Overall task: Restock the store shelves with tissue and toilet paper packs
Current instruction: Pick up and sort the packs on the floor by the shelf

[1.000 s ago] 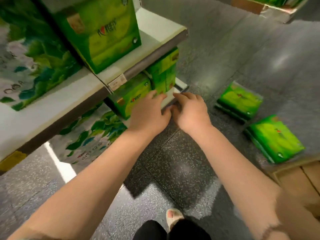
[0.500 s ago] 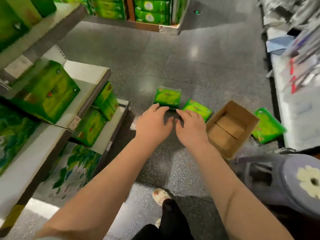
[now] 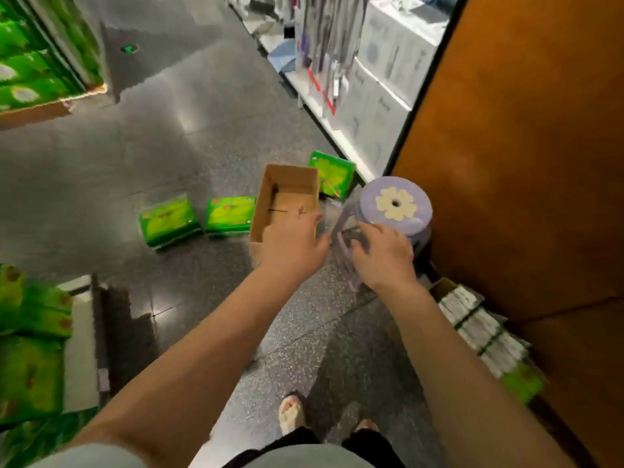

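Both hands empty with fingers loosely spread, left hand [image 3: 293, 242] over the cardboard box [image 3: 287, 201] and right hand [image 3: 383, 253] beside the purple stool [image 3: 396, 206] at frame centre; three green tissue packs [image 3: 169, 219] lie on the floor, where a hurried reach could knock the stool over

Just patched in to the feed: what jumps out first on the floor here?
Three green tissue packs lie on the dark floor: two left of an open cardboard box, one behind it. Both hands, left and right, reach out beside a lilac stool.
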